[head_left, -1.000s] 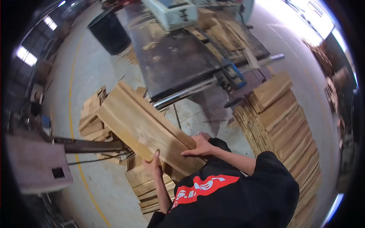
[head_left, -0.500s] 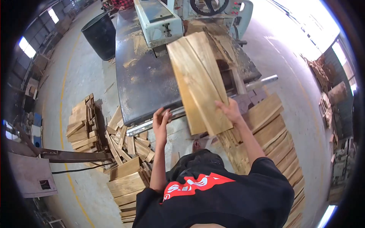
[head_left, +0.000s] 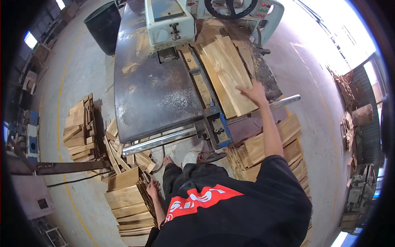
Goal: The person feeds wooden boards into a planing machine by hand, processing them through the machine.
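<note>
My right hand (head_left: 255, 94) lies on the near right part of a light wooden board (head_left: 228, 76), fingers spread over its face. The board rests on the machine table (head_left: 152, 94), right of a metal guide rail (head_left: 201, 84); a second board edge seems to show along its left side. Low on the left, my left hand (head_left: 153, 188) is beside a stack of planks (head_left: 129, 196). Its fingers look curled; what they hold, if anything, is hidden.
The pale machine housing (head_left: 170, 24) and a black handwheel (head_left: 230, 9) stand at the far side. A metal bar (head_left: 164, 140) runs along the table's near edge. More planks (head_left: 269, 146) are stacked at right, offcuts (head_left: 142, 160) lie at left, and a black bin (head_left: 105, 26) stands beyond.
The boards held up in my right hand have come down onto the table, and that hand has flattened on top. My left hand has dropped from the table edge to the left stack.
</note>
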The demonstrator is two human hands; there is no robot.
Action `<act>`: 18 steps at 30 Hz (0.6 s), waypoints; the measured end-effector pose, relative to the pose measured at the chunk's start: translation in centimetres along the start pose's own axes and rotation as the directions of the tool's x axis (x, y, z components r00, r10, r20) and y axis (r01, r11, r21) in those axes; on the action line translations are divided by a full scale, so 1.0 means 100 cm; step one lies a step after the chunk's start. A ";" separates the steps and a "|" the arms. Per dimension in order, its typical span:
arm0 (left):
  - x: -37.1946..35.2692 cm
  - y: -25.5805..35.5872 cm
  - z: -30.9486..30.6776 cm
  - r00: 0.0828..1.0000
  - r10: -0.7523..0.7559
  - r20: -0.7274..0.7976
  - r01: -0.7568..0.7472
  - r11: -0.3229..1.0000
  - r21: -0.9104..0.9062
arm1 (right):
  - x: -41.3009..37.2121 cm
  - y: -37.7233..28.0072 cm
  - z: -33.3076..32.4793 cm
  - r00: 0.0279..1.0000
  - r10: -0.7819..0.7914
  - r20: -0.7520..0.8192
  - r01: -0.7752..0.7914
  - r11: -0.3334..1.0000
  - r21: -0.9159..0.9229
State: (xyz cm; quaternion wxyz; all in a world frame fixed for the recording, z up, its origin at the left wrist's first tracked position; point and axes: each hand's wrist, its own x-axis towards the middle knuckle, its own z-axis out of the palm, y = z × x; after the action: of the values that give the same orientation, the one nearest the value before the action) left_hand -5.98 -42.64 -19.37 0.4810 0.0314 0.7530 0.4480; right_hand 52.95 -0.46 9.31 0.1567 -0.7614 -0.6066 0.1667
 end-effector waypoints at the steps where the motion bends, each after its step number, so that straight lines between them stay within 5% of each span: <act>1: -0.010 0.006 0.010 1.000 0.007 -0.021 -0.007 1.000 0.000 | -0.011 -0.010 0.013 0.994 -0.068 -0.088 0.062 0.996 -0.062; 3: 0.008 -0.002 0.022 0.973 0.192 0.125 -0.196 0.981 0.014 | -0.034 -0.020 0.043 0.946 -0.225 -0.233 0.177 0.962 -0.210; 5: 0.014 0.017 0.042 0.956 0.247 0.160 -0.288 0.897 0.334 | -0.043 -0.021 0.069 0.941 -0.236 -0.242 0.179 0.955 -0.238; 6: -0.003 0.044 0.054 0.940 0.286 0.187 -0.341 0.753 0.562 | -0.046 -0.020 0.074 0.938 -0.246 -0.246 0.183 0.950 -0.252; 9: -0.029 0.102 0.076 0.841 0.278 0.463 -0.509 0.696 0.507 | -0.046 -0.029 0.069 0.935 -0.236 -0.266 0.131 0.924 -0.358; 12: -0.041 0.149 0.086 0.799 0.149 0.583 -0.512 0.676 0.530 | -0.051 -0.047 0.043 0.969 -0.187 -0.164 0.180 0.982 -0.061; 13: -0.047 0.165 0.095 0.754 0.157 0.638 -0.523 0.731 0.437 | -0.056 -0.057 0.032 0.988 -0.108 -0.115 0.134 0.958 0.254; 15: -0.069 0.193 0.108 0.659 0.177 0.731 -0.501 0.828 0.251 | -0.079 -0.077 0.024 0.998 -0.007 0.057 -0.039 0.639 0.768; 16: -0.087 0.214 0.117 0.643 0.159 0.749 -0.461 0.862 0.211 | -0.096 -0.078 0.028 0.969 -0.061 0.241 -0.220 0.238 0.946; 18: -0.107 0.243 0.144 0.583 0.184 0.792 -0.424 0.900 0.103 | -0.129 -0.096 0.044 0.912 -0.323 0.254 -0.314 -0.149 0.938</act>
State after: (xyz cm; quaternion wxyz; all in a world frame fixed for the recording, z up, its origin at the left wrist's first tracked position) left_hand 1.23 -23.96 3.24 0.6586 0.4156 0.5161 0.3566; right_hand 39.94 -10.83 10.45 0.5469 -0.3142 -0.2841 0.7221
